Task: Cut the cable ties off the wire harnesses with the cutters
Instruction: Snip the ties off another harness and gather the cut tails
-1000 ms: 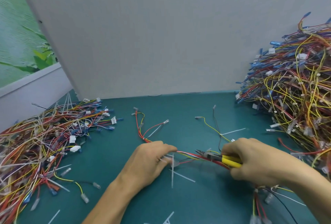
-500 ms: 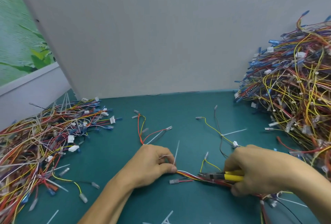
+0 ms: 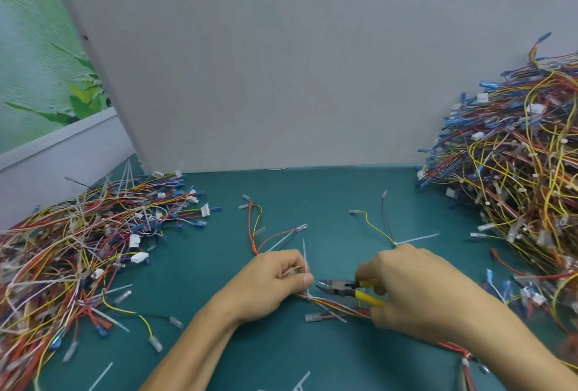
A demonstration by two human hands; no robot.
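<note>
My left hand [image 3: 269, 287] grips a wire harness [image 3: 337, 304] of red, yellow and white wires on the teal table. A translucent white cable tie [image 3: 305, 265] stands up from the harness right by my left thumb. My right hand [image 3: 416, 293] holds the yellow-handled cutters [image 3: 347, 289]. Their dark jaws are slightly parted and point left, a short way from the tie. The harness runs on under my right hand toward the lower right.
A low heap of loose wires [image 3: 78, 253] covers the left of the teal table [image 3: 312, 190]. A tall pile of tied harnesses [image 3: 525, 178] rises at the right. Cut ties and stray wires [image 3: 375, 228] lie in the middle. A grey panel [image 3: 281, 62] stands behind.
The cutters have lifted off the harness and their jaws have parted, now pointing at the upright tie. My left hand has kept its grip and shifted slightly.
</note>
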